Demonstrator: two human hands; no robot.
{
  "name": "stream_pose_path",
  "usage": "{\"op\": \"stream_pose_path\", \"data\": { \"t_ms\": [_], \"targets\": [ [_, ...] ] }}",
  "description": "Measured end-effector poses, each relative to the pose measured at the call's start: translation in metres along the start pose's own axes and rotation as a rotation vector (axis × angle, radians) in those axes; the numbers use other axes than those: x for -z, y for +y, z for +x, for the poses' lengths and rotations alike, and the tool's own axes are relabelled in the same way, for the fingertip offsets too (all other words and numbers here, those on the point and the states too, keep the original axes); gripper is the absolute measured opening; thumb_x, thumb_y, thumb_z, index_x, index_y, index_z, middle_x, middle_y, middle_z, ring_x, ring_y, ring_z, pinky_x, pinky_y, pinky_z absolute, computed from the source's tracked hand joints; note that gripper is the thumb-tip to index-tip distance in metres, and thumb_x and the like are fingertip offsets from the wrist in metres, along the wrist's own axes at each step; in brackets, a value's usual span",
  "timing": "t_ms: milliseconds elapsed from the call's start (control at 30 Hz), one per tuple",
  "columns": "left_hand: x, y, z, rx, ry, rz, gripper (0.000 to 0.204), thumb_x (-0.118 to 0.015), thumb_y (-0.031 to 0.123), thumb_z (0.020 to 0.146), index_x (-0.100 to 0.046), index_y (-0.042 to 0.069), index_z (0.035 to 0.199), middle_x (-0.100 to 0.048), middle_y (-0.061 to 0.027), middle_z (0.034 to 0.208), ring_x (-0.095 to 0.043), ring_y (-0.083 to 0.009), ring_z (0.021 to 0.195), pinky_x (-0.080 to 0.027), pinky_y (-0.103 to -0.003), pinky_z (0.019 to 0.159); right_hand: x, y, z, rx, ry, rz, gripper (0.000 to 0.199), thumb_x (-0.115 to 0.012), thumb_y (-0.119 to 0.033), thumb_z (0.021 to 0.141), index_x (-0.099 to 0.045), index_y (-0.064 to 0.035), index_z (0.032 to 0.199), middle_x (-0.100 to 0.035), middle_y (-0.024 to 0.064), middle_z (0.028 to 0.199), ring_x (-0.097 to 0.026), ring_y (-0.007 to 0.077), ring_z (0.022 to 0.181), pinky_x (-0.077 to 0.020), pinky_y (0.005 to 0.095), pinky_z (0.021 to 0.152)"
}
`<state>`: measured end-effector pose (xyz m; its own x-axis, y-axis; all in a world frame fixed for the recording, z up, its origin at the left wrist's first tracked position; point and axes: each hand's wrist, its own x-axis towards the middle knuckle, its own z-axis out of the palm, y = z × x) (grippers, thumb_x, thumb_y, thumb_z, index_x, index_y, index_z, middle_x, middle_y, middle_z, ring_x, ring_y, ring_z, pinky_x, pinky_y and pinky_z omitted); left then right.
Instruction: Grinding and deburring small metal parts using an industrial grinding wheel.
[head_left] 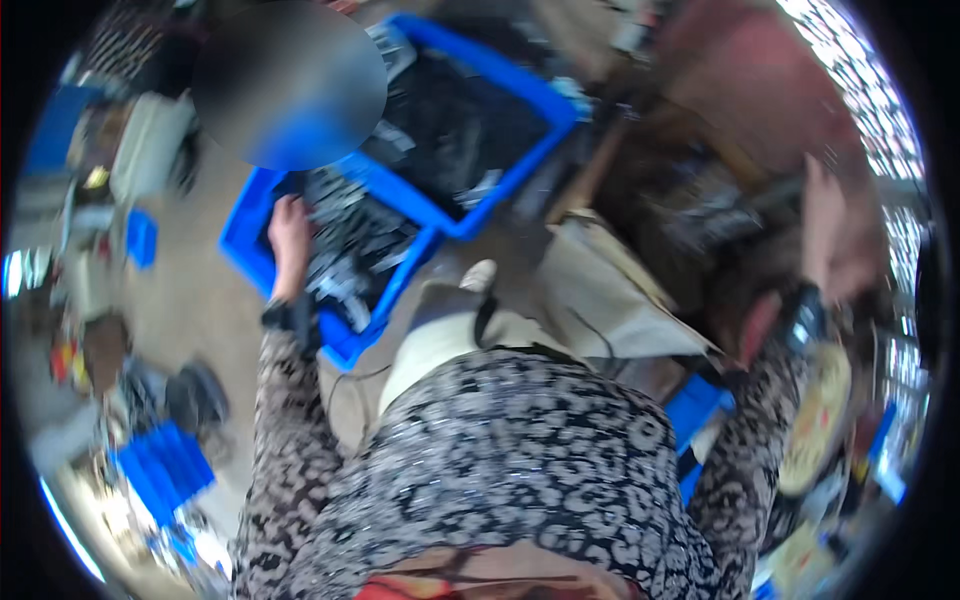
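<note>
Blue bin (243,226): left fingers (291,206) curled above, hold unclear.

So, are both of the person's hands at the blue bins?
No, the left hand is at a blue bin, but the right hand is off to the right.

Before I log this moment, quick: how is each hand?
Left hand: curled over the nearer blue bin; grip can't be told.
Right hand: looks open, fingers extended, nothing visibly held.
</note>
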<state>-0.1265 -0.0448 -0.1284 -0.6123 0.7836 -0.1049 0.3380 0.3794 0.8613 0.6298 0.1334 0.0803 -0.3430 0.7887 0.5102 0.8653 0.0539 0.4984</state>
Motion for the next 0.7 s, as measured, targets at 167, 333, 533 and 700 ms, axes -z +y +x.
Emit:
{"op": "stream_pose_path", "data": {
  "t_ms": [167, 333, 533, 700],
  "targets": [
    [-0.049, 0.114, 0.005, -0.204, -0.202, -0.104, 0.018, -0.051, 0.016, 0.096, -0.059, 0.005, 0.107, -0.059, -0.0008, 0.075, -0.051, -0.008, 0.061, -0.042, -0.023, 0.053, -0.003, -0.058, 0.041, -0.603, -0.242, 0.468, 0.051, -0.049, -0.052, 0.089, -0.067, -0.0065, 0.104, -0.066, 0.0231, 0.094, -0.061, 0.0404, 0.094, -0.0477, 0.0446, 0.083],
    [-0.182, 0.252, -0.072, -0.352, -0.635, -0.189, 0.019, -0.056, 0.011, 0.091, -0.06, 0.005, 0.108, -0.06, -0.0036, 0.078, -0.056, -0.011, 0.073, -0.045, -0.025, 0.065, 0.0, -0.046, 0.033, -0.656, -0.231, 0.474, 0.048, -0.05, -0.05, 0.09, -0.066, -0.0059, 0.103, -0.067, 0.0217, 0.093, -0.063, 0.0388, 0.092, -0.0487, 0.0445, 0.08],
    [-0.316, 0.319, -0.138, -1.109, -0.868, -0.147, 0.017, -0.056, 0.009, 0.089, -0.061, 0.002, 0.105, -0.063, -0.0203, 0.098, -0.06, -0.0381, 0.093, -0.049, -0.039, 0.08, 0.02, -0.02, 0.033, -0.295, -0.02, 0.23, 0.016, -0.054, -0.017, 0.085, -0.067, -0.01, 0.08, -0.064, 0.0123, 0.074, -0.063, 0.0288, 0.069, -0.0515, 0.0423, 0.061],
    [-0.345, 0.269, -0.136, -0.924, -0.963, 0.069, 0.015, -0.051, 0.008, 0.091, -0.056, 0.003, 0.105, -0.059, -0.0132, 0.07, -0.059, -0.0303, 0.063, -0.047, -0.04, 0.059, -0.015, -0.074, 0.038, -0.71, -0.023, 0.616, 0.025, -0.059, -0.028, 0.084, -0.064, -0.0045, 0.077, -0.063, 0.0169, 0.069, -0.063, 0.0354, 0.063, -0.0494, 0.0473, 0.056]
  ]
}}
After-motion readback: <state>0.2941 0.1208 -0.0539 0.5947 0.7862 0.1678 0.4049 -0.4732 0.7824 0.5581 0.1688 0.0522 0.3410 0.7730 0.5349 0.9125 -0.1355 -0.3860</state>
